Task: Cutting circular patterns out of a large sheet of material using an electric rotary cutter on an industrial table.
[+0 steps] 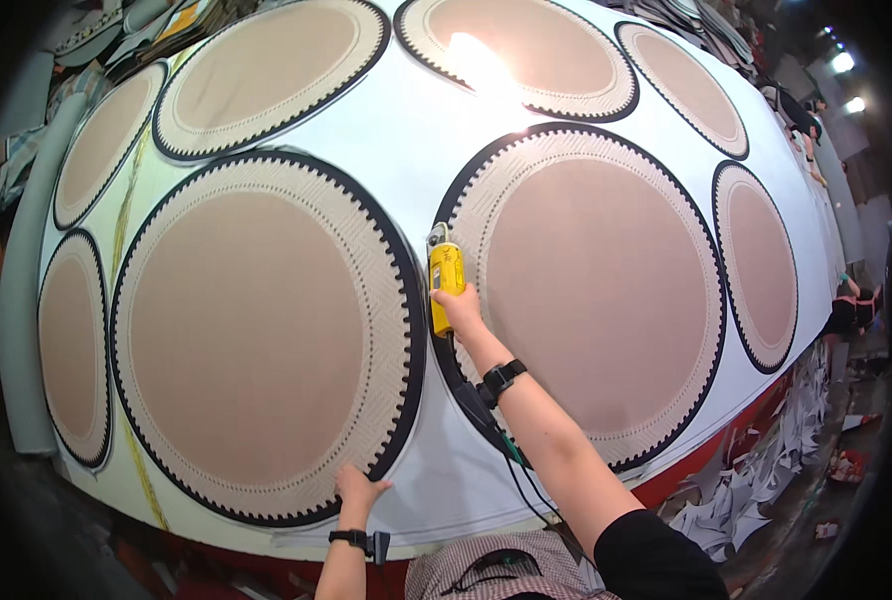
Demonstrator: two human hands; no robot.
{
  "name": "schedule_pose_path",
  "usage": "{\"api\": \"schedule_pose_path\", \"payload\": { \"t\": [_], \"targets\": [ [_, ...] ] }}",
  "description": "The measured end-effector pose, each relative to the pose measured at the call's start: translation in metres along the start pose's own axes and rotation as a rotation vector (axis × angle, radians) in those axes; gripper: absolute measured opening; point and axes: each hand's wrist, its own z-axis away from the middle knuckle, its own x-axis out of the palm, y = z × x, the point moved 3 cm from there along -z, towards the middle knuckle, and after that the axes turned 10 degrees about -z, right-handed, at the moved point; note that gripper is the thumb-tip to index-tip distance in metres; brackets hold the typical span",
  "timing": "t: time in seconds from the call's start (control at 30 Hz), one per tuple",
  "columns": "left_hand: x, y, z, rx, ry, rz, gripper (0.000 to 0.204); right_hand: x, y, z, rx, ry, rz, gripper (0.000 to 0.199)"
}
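Note:
My right hand (460, 306) is wrapped around the yellow body of an electric cutter (448, 268). Its metal head sits at the left rim of a large round mat (596, 300), beige with a patterned border and a dark toothed edge. A second round mat (246, 330) of the same look lies to the left, its edge close to the tool. On that mat's lower right border rests my left hand (360, 488), fingers laid on the surface and thumb out to the side. A dark cable (522, 480) trails from the cutter under my right forearm.
Several more round mats, such as one at the top (271, 65), lie on the white sheet (366, 135) over the table. A grey roll (41, 280) lines the left side. Scraps (756, 470) heap beyond the right edge. A person (851, 305) is at the far right.

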Motion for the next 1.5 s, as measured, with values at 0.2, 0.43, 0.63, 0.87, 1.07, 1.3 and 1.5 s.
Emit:
{"api": "schedule_pose_path", "payload": {
  "t": [0.2, 0.43, 0.63, 0.87, 1.07, 1.3, 1.5],
  "targets": [
    [0.003, -0.008, 0.000, -0.005, -0.057, 0.022, 0.079, 0.030, -0.021, -0.046, 0.076, 0.072, -0.211, 0.047],
    [0.001, 0.002, 0.000, -0.055, 0.016, -0.124, 0.067, 0.044, -0.063, -0.111, 0.074, 0.226, -0.419, 0.048],
    [0.044, -0.033, -0.018, 0.109, -0.039, 0.004, 0.079, 0.049, -0.096, -0.154, 0.093, 0.262, -0.515, 0.046],
    [0.035, -0.021, -0.014, 0.098, -0.031, -0.117, 0.082, 0.029, -0.112, -0.215, 0.096, 0.369, -0.608, 0.049],
    [0.028, -0.018, -0.008, 0.099, -0.055, -0.090, 0.079, 0.013, -0.140, -0.248, 0.088, 0.429, -0.700, 0.049],
    [0.032, -0.023, -0.008, 0.051, -0.047, -0.066, 0.076, -0.008, -0.155, -0.294, -0.026, 0.492, -0.754, 0.058],
    [0.045, -0.035, -0.008, 0.019, -0.068, -0.045, 0.074, -0.027, -0.157, -0.327, -0.024, 0.468, -0.923, 0.052]
  ]
}}
